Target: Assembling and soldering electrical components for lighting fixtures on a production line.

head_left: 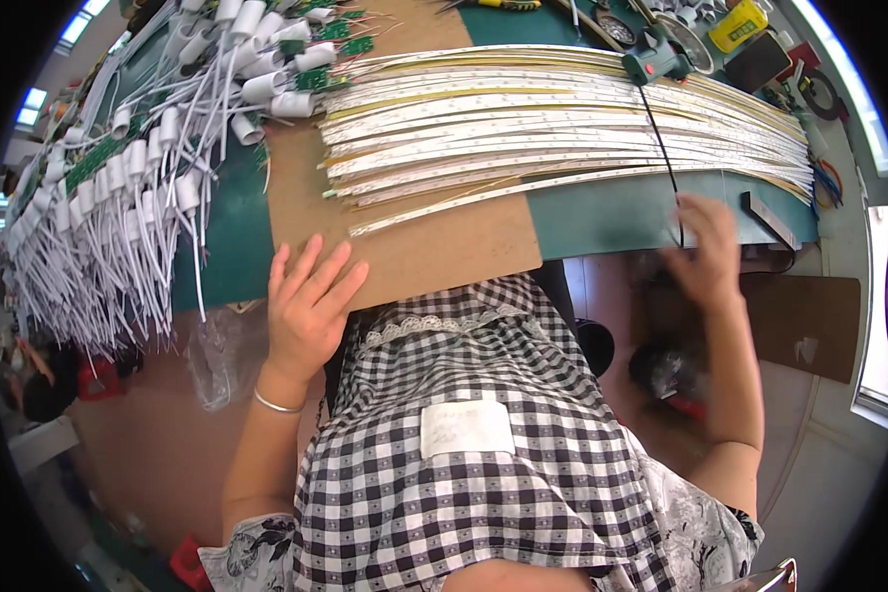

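Observation:
My left hand [311, 308] lies flat with fingers spread on the near edge of a brown cardboard sheet [454, 242]. It holds nothing. My right hand [708, 252] is blurred by motion at the table's front edge. Its thumb and fingers are curved but apart, beside a hanging black cord [665, 148]; no held object shows. Beyond both hands lies a wide bundle of thin white and yellowish strips [562, 123], probably LED strips. One strip [434, 212] sits apart at the near side, its left end on the cardboard.
At left are piled white tubular lamp parts [261, 89] with white wires and green circuit boards [316, 56]. A green tool [656, 61] rests over the strips' far right. Also there: a yellow bottle [738, 25], a tape roll [821, 94] and a dark metal bar [770, 219].

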Available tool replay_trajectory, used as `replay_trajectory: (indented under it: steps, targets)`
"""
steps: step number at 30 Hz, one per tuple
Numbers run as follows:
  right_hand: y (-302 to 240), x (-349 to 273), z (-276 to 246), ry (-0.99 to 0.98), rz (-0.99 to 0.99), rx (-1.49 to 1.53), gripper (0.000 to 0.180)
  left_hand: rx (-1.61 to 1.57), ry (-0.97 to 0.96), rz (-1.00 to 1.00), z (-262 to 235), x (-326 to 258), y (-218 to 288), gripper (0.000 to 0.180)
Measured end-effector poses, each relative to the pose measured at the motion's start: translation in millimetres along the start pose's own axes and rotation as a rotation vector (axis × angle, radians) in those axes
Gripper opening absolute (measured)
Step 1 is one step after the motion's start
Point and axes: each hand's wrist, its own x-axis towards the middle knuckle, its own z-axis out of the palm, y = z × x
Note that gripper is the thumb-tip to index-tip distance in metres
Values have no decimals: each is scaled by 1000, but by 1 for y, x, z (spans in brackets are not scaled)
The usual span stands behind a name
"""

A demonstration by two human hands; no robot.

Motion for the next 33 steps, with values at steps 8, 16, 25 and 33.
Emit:
replay_trajectory:
  steps: [8, 16, 25, 33]
  targets:
    - [-112, 38, 87, 179, -225, -53, 46, -43, 127, 25, 6, 1, 5, 41]
    - [-111, 27, 70, 70, -260, 19, 43, -151, -43, 36, -16, -6, 16, 39]
    - [-56, 63, 57, 122, 270, -79, 33, -97, 52, 270, -2, 94, 17, 57]
    - [-30, 55, 35, 332, 311, -121, 30, 75, 30, 285, 14, 132, -8, 50]
